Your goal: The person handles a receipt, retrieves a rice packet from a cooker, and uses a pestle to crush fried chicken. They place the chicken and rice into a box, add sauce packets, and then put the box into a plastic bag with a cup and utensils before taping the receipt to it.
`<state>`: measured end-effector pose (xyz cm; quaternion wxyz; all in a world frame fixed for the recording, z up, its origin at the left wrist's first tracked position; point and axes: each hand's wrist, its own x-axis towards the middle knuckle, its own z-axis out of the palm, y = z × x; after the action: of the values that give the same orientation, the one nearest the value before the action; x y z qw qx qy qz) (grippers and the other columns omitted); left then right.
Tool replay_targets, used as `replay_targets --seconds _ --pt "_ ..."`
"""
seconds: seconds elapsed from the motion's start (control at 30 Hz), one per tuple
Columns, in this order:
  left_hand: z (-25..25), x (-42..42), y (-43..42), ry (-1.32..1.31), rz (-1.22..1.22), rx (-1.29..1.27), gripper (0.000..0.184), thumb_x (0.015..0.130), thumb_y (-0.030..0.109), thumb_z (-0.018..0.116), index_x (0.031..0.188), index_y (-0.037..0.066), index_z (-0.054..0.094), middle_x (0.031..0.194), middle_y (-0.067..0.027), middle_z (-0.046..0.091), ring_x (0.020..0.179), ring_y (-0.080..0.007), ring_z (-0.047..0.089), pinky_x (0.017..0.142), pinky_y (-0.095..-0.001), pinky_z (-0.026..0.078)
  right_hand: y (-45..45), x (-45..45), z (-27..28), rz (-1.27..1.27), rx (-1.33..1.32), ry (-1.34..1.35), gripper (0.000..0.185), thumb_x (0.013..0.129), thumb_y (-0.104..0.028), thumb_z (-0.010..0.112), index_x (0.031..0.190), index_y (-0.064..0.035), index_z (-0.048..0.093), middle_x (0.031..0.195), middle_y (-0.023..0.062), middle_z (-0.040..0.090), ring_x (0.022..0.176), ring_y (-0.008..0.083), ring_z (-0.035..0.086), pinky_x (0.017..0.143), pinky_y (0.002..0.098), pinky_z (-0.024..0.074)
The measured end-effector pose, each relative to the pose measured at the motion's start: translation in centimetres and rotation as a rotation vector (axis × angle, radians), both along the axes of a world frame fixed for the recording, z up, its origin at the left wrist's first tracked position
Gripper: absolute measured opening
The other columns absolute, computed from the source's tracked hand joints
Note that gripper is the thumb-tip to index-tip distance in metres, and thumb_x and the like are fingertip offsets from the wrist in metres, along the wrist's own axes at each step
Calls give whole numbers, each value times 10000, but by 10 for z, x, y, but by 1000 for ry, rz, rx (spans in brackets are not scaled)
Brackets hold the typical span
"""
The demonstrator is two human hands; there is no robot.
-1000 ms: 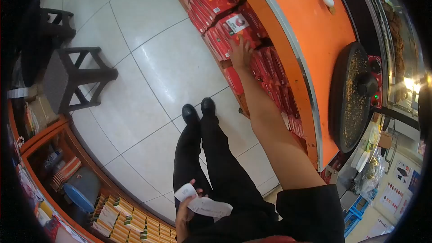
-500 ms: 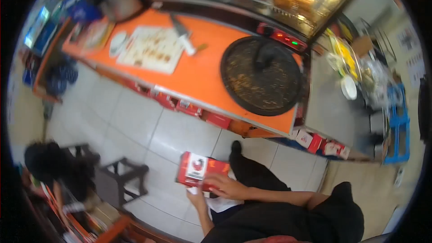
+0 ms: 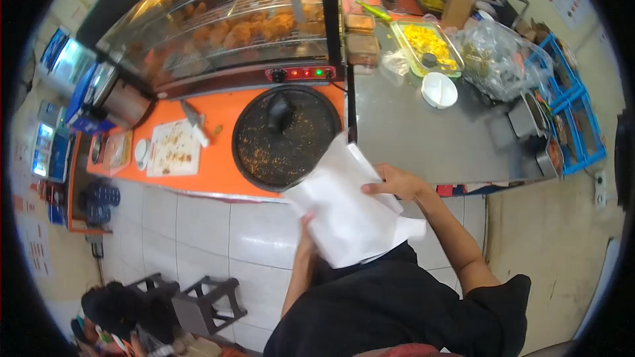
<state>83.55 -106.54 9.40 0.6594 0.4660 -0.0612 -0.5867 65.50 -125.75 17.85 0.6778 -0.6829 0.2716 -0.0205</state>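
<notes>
A large white paper sheet [image 3: 347, 208] is held in front of my body, between both hands. My right hand [image 3: 391, 183] pinches its right side, thumb on top. My left hand [image 3: 306, 231] grips the left edge, its fingers mostly behind the paper. A pale box-like edge shows beneath the sheet near my right hand; the red box itself cannot be made out. Beyond the paper lies a round black tray [image 3: 281, 149] with crumbs and a black object on it.
The orange counter [image 3: 221, 116] holds a cutting board [image 3: 175, 149] and a knife [image 3: 193, 121]. Behind it stands a lit food cabinet [image 3: 231, 26]. The metal counter [image 3: 410, 152] carries a white bowl [image 3: 439, 90] and a yellow-food container [image 3: 426, 46]. A person [image 3: 116, 307] and stools [image 3: 208, 304] are lower left.
The view has swung right toward the metal counter. My right hand, earlier at the shelf, then on a red box, now grips the white paper, which is spread over where the box was.
</notes>
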Motion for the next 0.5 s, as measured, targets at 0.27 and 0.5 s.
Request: replay_targets --seconds 0.27,0.5 --pt "21 -24 -10 177 -274 -212 790 811 407 605 1426 120 201 1192 -142 523 628 -69 414 640 -181 402 -183 -78 18 -194 -786 319 606 818 -449 616 1231 -23 494 1097 121 593 990 233 562 848 328 451" --pt "21 4 22 207 336 -129 721 689 129 579 1353 63 305 958 -62 536 655 -105 466 800 -326 455 -382 0 -125 -893 -432 177 414 816 -429 601 1031 -76 574 916 108 641 855 260 610 720 346 489"
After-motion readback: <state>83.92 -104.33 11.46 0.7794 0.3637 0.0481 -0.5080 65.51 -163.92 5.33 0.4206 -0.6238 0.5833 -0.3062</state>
